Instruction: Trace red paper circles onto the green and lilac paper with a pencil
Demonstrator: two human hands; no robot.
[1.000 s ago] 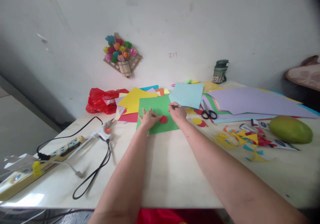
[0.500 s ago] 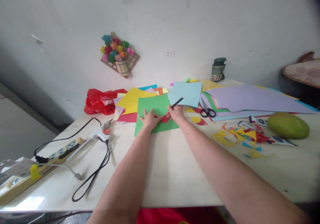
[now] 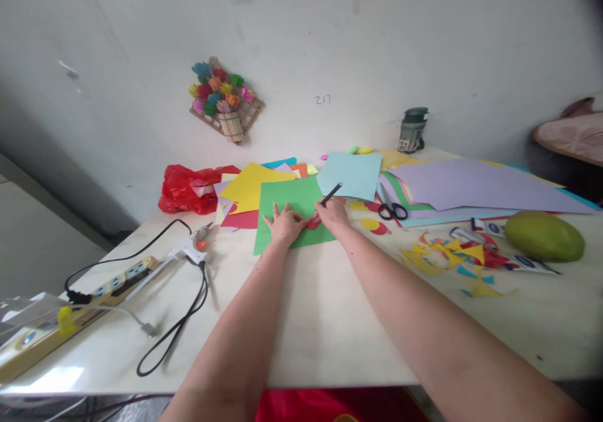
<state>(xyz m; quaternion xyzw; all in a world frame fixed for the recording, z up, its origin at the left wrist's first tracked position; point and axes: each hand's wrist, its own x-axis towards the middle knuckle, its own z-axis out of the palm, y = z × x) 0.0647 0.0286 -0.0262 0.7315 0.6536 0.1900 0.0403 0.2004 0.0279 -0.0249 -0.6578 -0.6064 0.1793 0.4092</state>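
A green sheet (image 3: 306, 193) lies flat on the table in front of me. On it is a small red circle (image 3: 312, 224), partly covered by my fingertips. My left hand (image 3: 284, 225) rests on the sheet with its fingers spread, thumb and forefinger at the circle's left side. In my right hand (image 3: 332, 213) a black pen (image 3: 333, 191) is gripped, tilted up to the right, its tip hidden near the circle's right edge. Yellow and red circles (image 3: 370, 224) lie right of that hand, beside black-handled scissors (image 3: 392, 211).
Coloured sheets (image 3: 471, 183) and a green mango (image 3: 544, 237) are at the right, with paper scraps (image 3: 443, 255) and glue tubes (image 3: 532, 264). At the left are a red bag (image 3: 183, 189), glue gun (image 3: 191, 246), cable and power strip (image 3: 117, 284). A bottle (image 3: 412, 131) stands behind.
The pen and my right hand have shifted very slightly around the red circle. My left hand has barely moved on the green sheet.
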